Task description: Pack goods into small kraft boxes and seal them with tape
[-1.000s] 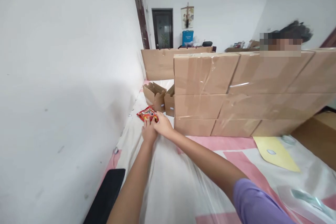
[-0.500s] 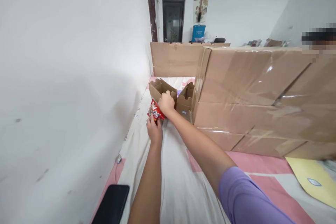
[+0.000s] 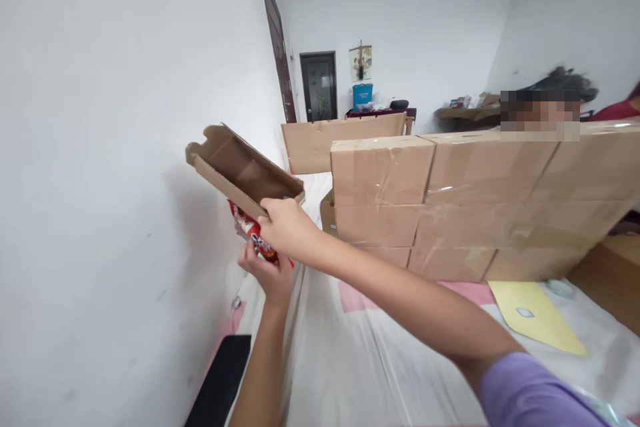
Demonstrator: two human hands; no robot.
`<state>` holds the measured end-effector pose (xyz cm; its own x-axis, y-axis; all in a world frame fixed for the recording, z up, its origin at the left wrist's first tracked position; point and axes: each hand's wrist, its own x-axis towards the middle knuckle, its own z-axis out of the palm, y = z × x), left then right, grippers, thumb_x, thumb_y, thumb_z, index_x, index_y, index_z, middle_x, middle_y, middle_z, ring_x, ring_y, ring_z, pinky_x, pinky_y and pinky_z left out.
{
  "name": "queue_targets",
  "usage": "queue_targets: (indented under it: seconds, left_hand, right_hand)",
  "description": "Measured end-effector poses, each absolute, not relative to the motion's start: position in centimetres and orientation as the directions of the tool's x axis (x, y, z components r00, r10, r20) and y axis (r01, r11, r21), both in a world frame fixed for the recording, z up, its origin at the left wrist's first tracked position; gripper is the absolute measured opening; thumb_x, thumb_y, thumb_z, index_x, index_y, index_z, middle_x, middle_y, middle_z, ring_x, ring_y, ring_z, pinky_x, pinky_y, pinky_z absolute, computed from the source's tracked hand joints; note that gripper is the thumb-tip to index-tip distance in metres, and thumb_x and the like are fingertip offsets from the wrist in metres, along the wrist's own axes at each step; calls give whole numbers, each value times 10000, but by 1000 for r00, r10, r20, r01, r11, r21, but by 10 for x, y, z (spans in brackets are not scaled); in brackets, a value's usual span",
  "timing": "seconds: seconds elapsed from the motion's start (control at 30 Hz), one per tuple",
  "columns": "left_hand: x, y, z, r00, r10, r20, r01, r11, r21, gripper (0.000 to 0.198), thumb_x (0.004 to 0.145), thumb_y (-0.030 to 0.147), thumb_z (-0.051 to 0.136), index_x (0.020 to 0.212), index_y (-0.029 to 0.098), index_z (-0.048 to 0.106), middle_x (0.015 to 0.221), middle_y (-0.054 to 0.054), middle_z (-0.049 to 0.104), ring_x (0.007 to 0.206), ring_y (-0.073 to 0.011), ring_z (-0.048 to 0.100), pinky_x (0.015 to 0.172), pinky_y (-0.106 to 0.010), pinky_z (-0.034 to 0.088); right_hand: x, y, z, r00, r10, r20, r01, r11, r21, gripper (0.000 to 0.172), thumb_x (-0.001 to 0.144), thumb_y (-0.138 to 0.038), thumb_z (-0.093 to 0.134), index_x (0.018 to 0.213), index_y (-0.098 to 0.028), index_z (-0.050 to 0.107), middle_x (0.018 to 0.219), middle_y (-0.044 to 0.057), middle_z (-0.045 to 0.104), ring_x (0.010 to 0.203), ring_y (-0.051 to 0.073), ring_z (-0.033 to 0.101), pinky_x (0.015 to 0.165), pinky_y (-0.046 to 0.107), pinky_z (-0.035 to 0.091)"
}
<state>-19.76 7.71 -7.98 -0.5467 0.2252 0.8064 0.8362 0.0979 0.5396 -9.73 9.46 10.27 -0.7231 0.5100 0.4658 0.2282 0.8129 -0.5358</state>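
My right hand (image 3: 287,223) is closed over the near wall of an open-topped cardboard box (image 3: 245,167), which is raised and tilted beside the white wall. Just below it, my left hand (image 3: 267,273) grips a red snack packet (image 3: 261,243) with printed lettering. The packet lies against the box's outer side, and part of it is hidden by my fingers and the box. Inside the box I see bare brown cardboard; its lower end is out of sight.
A taped wall of stacked cartons (image 3: 425,207) rises to the right, with another small cardboard box (image 3: 329,212) at its left end. A black phone (image 3: 220,380) lies near the left wall. A yellow sheet (image 3: 535,317) rests on the cloth. Behind the cartons is another person (image 3: 560,90).
The cardboard box has been lifted from the cloth and brought up and left, with the red packet moving along in my left hand. My view has tipped upward.
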Motion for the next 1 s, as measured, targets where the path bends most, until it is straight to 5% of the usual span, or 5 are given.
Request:
queue_targets:
  seconds: [0.17, 0.33, 0.67, 0.83, 1.0]
  left_hand:
    - [-121, -41, -115, -228, 117, 967, 971, 106, 216, 705, 874, 365, 661, 1472, 180, 337, 1244, -158, 421, 1194, -310, 423, 1049, -526, 415]
    - [-22, -119, -144, -98, 173, 980, 995, 50, 91, 417, 818, 306, 753, 1190, 203, 597, 1024, -77, 512, 977, -237, 477, 1033, -501, 423]
    - [89, -161, -193, -155, 277, 948, 947, -232, 223, 295, 766, 123, 684, 1023, 267, 657, 968, -39, 540, 942, -199, 490, 1122, -506, 368]
    - [66, -159, -189, -404, 456, 793, 789, -265, 554, 551, 830, 199, 668, 1346, 233, 477, 1206, -120, 526, 1158, -255, 532, 998, -462, 505]
    - [45, -145, -189, -452, 667, 593, 682, -170, 711, 484, 884, 186, 612, 1351, 234, 493, 1268, -130, 564, 1196, -260, 564, 1010, -475, 512]
  right_hand:
    - [29, 65, 76, -893, 331, 305, -52, 596, -801, 215, 917, -264, 574, 735, -187, 491, 697, -31, 532, 630, 100, 495, 571, 218, 370]
    - [159, 63, 5, -961, 258, -95, 132, 131, -983, 358, 895, -491, 675, 815, -171, 535, 698, -44, 452, 507, 62, 429, 433, 203, 317]
    - [308, 1, -57, -820, 488, -300, 439, 199, -876, 367, 955, -496, 593, 755, -193, 541, 622, 3, 566, 596, 144, 525, 566, 278, 337]
    - [270, -41, -43, -739, 671, -59, 445, 420, -791, 346, 940, -387, 604, 684, -201, 463, 646, -36, 442, 590, 116, 421, 556, 262, 308]
    - [196, -55, -39, -657, 741, 136, 296, 420, -858, 107, 899, -255, 595, 811, -198, 572, 647, -59, 399, 577, 103, 428, 524, 226, 358]
